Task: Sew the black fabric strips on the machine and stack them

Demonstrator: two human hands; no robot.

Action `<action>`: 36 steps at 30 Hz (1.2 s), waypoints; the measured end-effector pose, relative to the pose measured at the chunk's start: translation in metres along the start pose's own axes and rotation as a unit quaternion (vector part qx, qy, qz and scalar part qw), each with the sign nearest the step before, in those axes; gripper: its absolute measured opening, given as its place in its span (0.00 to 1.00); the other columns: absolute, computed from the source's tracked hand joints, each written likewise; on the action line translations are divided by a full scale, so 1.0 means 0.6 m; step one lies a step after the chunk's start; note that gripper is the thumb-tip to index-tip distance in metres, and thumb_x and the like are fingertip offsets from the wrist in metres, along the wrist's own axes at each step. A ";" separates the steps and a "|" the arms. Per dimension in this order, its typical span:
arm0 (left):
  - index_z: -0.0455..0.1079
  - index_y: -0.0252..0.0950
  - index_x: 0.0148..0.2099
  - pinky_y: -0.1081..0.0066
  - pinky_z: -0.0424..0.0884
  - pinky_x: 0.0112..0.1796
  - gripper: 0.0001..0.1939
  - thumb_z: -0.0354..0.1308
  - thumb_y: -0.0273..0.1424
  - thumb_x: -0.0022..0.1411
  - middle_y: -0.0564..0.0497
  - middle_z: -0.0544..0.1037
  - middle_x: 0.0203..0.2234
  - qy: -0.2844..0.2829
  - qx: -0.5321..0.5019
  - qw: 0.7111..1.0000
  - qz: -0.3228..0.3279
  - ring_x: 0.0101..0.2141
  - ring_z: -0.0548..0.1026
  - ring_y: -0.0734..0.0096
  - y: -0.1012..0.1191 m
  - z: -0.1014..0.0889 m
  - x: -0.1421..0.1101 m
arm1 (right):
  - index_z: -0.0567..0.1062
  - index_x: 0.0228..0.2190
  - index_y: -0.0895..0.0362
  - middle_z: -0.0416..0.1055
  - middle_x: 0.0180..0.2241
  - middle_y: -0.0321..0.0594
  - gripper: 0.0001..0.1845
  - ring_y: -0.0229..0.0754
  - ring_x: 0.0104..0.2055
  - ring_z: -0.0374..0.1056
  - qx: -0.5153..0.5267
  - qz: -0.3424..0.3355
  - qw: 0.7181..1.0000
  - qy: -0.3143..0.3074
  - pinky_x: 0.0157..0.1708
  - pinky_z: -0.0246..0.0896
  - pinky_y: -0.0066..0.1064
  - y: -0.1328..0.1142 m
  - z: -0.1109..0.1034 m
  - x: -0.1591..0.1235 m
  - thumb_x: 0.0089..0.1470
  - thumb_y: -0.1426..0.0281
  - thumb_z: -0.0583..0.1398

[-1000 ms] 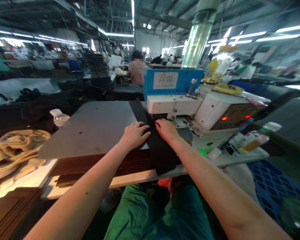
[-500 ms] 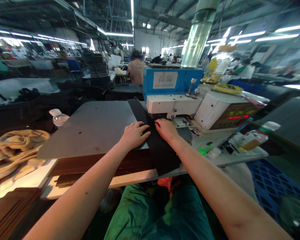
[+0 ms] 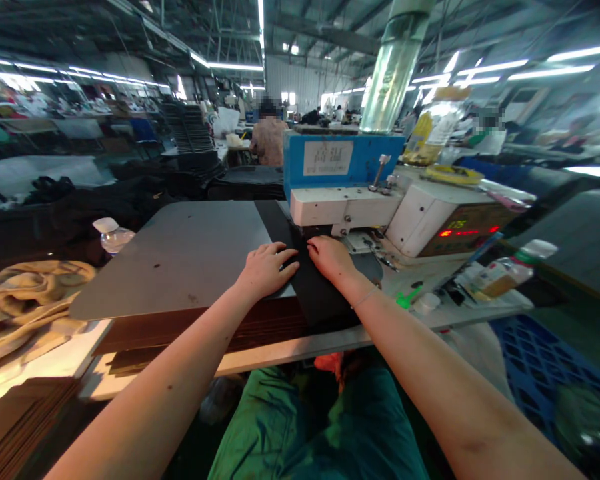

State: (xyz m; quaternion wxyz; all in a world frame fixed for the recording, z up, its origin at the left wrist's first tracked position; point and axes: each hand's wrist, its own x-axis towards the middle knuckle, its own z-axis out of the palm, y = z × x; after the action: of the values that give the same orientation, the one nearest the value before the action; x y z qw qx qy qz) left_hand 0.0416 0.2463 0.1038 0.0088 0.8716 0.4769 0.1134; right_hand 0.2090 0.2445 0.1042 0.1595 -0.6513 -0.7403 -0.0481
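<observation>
A long black strip (image 3: pixel 316 293) of flat material lies from the grey sheet to the front of the machine (image 3: pixel 343 208). My left hand (image 3: pixel 266 268) rests palm down, fingers spread, on the edge where the grey sheet (image 3: pixel 190 253) meets the strip. Just right of it, my right hand (image 3: pixel 333 258) has its fingers bent together at the strip's right side, close under the machine's white head. The thumb and fingertip contact there is partly hidden. Beneath the grey sheet sits a stack of brown boards (image 3: pixel 265 325).
A control box (image 3: pixel 463 227) with lit digits stands right of the machine head. Bottles (image 3: pixel 523 270), a green clip-like piece (image 3: pixel 409 295) and a white cap (image 3: pixel 427 304) lie on the right. At left are a clear bottle (image 3: pixel 113 237) and a tan cloth (image 3: pixel 30 307).
The black strip's near end has slid away from me, toward the machine. Both hands keep nearly the same place. The digits on the control box differ.
</observation>
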 end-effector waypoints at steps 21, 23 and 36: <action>0.62 0.50 0.54 0.56 0.60 0.50 0.21 0.44 0.43 0.59 0.51 0.62 0.55 -0.047 -0.013 0.999 -0.012 0.54 0.60 0.58 -0.015 -0.006 0.031 | 0.73 0.38 0.60 0.72 0.38 0.48 0.15 0.44 0.39 0.67 -0.030 -0.007 0.999 -0.008 0.38 0.58 0.31 -0.002 0.000 0.003 0.58 0.71 0.48; 0.63 0.49 0.53 0.56 0.61 0.49 0.20 0.44 0.39 0.59 0.52 0.63 0.53 -0.047 -0.007 0.999 -0.016 0.52 0.62 0.58 -0.016 -0.008 0.036 | 0.73 0.37 0.60 0.72 0.38 0.48 0.15 0.44 0.39 0.68 -0.036 -0.006 0.999 -0.012 0.37 0.58 0.31 -0.003 -0.001 0.004 0.58 0.71 0.48; 0.64 0.50 0.53 0.55 0.64 0.47 0.20 0.43 0.34 0.59 0.51 0.63 0.52 -0.051 0.008 0.995 -0.080 0.52 0.62 0.56 -0.044 -0.011 0.083 | 0.72 0.36 0.62 0.71 0.38 0.51 0.13 0.46 0.39 0.67 -0.025 0.000 1.000 -0.003 0.36 0.59 0.32 -0.008 -0.004 0.009 0.58 0.73 0.48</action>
State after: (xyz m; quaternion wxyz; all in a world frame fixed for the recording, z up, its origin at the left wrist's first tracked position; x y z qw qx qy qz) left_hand 0.0444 0.3015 0.1165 0.0355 0.8352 0.5450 0.0639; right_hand 0.2042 0.2484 0.1086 0.1409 -0.6552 -0.7395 -0.0641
